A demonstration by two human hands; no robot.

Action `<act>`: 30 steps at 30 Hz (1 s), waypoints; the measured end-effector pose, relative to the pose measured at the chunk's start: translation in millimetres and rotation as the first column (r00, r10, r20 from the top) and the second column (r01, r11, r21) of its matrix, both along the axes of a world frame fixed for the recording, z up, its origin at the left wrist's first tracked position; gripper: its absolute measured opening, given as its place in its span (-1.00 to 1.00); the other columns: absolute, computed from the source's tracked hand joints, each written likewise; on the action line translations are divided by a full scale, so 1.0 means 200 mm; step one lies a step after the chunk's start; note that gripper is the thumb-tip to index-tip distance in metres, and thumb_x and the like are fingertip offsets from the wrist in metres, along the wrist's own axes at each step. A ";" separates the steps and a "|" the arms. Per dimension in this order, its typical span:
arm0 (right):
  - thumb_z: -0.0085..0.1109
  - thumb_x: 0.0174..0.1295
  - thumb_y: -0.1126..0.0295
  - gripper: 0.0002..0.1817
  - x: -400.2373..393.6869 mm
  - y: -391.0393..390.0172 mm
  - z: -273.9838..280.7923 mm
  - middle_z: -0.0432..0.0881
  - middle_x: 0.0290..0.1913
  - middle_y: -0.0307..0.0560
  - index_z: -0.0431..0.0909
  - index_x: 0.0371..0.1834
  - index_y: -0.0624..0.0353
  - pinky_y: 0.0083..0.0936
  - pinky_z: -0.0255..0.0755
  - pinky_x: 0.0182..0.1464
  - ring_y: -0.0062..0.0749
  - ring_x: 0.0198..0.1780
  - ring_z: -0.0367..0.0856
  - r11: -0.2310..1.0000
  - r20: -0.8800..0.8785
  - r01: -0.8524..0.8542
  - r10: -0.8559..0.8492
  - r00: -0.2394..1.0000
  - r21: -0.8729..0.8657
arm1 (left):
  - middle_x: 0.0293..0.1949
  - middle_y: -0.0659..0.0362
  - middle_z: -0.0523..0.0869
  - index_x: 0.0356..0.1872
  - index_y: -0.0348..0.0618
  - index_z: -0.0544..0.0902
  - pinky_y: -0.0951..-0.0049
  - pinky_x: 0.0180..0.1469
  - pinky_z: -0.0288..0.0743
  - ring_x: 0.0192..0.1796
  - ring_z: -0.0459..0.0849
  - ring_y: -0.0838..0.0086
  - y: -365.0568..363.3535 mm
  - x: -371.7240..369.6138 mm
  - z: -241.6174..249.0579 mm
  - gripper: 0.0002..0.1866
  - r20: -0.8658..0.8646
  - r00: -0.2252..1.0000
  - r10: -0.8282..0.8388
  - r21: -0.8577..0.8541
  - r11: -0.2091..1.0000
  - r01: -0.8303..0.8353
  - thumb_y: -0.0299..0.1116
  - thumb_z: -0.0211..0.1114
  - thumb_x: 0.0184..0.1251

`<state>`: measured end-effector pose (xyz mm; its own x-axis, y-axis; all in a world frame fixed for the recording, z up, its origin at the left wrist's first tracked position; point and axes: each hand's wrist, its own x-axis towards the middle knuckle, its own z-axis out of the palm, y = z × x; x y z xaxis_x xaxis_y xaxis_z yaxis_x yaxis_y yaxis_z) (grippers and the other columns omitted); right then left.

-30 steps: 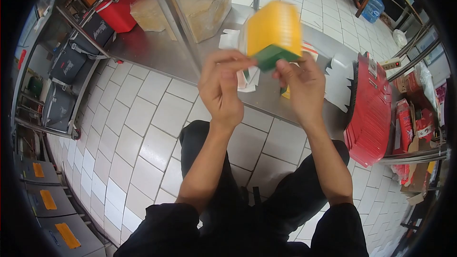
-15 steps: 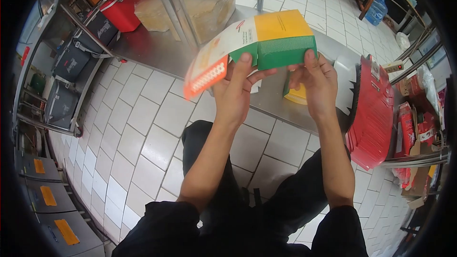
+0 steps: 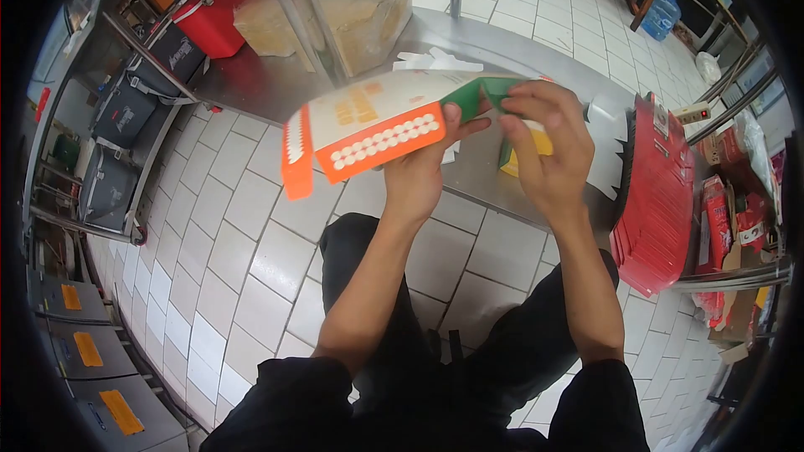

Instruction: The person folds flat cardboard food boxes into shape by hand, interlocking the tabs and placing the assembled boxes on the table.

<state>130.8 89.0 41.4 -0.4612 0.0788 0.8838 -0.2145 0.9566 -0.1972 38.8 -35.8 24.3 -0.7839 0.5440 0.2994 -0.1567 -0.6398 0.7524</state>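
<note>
A printed cardboard box (image 3: pixel 377 113), partly folded, with white, orange and green panels, is held up in front of me. My left hand (image 3: pixel 419 172) grips it from below, its thumb on the green edge beside the orange side panel with rows of white dots. At the box's right end, my right hand (image 3: pixel 548 142) has its fingers bent round a green flap. Much of the box's far side is hidden. Below and behind my right hand, a yellow and green carton (image 3: pixel 517 161) lies on the steel table (image 3: pixel 481 163).
White cardboard pieces (image 3: pixel 435 60) lie behind the box. At right are a jagged-edged white sheet (image 3: pixel 607 138) and a stack of red flat cartons (image 3: pixel 657 201). A metal post (image 3: pixel 306 17) and large wrapped block (image 3: pixel 368 17) stand at back left; grey crates (image 3: pixel 117 121) line the left side.
The box has tilted and turned, bringing its orange dotted side into view and hiding the yellow panel. My right hand has shifted from the lower corner to curl over the green flap.
</note>
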 end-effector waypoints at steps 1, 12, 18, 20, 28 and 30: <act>0.40 0.12 0.41 -0.80 0.00 -0.04 -0.01 0.60 -0.05 -0.10 0.63 -0.22 0.18 -0.37 0.37 0.13 -0.28 0.00 0.57 0.953 -0.023 -0.071 0.067 0.998 -0.295 | -0.01 0.05 0.64 0.24 -0.28 0.42 0.18 0.13 0.61 0.06 0.67 0.30 0.00 -0.02 -0.04 -0.57 -0.039 0.998 -0.049 -0.040 0.998 0.047 -0.35 0.24 0.44; 0.30 0.29 0.38 -0.85 -0.02 -0.13 -0.04 0.51 0.04 -0.11 0.64 -0.30 0.25 -0.50 0.42 0.07 -0.46 0.06 0.49 0.559 -0.102 -0.217 0.229 0.968 -0.800 | 0.07 0.22 0.62 0.19 -0.07 0.47 0.26 0.17 0.49 0.12 0.59 0.45 0.03 -0.02 -0.13 -0.52 0.114 0.978 -0.173 0.031 0.985 0.171 -0.37 0.42 0.27; 0.29 0.24 0.42 -0.88 0.02 -0.15 -0.02 0.49 0.10 -0.03 0.66 -0.26 0.24 -0.43 0.40 0.08 -0.27 0.10 0.50 0.827 0.117 -0.087 0.181 0.977 -0.555 | -0.04 0.22 0.66 0.04 -0.15 0.56 0.31 0.16 0.50 0.06 0.61 0.46 0.00 -0.04 -0.20 -0.68 -0.005 0.998 -0.062 -0.023 0.998 0.062 -0.38 0.39 0.31; 0.22 0.25 0.46 -0.83 0.00 -0.20 -0.04 0.47 0.16 0.03 0.65 -0.12 0.22 -0.30 0.35 0.18 -0.12 0.18 0.45 0.923 0.153 -0.012 0.077 0.985 -0.385 | -0.06 0.21 0.66 0.01 -0.18 0.58 0.33 0.14 0.51 0.04 0.61 0.46 0.01 -0.05 -0.19 -0.72 -0.004 1.000 0.009 0.010 1.000 -0.009 -0.39 0.37 0.33; 0.11 0.30 0.47 -0.54 0.00 -0.17 -0.04 0.41 0.31 0.06 0.43 0.29 0.24 -0.24 0.21 0.35 -0.15 0.31 0.40 0.922 0.178 0.091 -0.025 0.984 -0.377 | -0.06 0.14 0.66 0.06 -0.35 0.56 0.42 0.08 0.57 -0.03 0.63 0.53 0.02 0.00 -0.03 -0.70 -0.138 0.951 0.277 -0.134 0.946 -0.295 -0.31 0.19 0.51; 0.17 0.29 0.40 -0.51 0.00 -0.07 -0.02 0.44 0.29 0.06 0.40 0.29 0.27 -0.25 0.20 0.34 -0.13 0.28 0.42 0.816 0.056 0.033 -0.001 0.998 -0.578 | -0.05 0.14 0.65 0.07 -0.35 0.56 0.46 0.06 0.53 -0.04 0.62 0.54 0.01 -0.02 -0.05 -0.68 -0.183 0.944 0.276 -0.089 0.951 -0.295 -0.28 0.15 0.53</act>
<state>130.9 74.4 38.3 -0.4977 0.5761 0.6484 -0.1737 0.6662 -0.7253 35.4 -34.1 14.1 -0.8557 0.3430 0.3876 0.1530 -0.5478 0.8225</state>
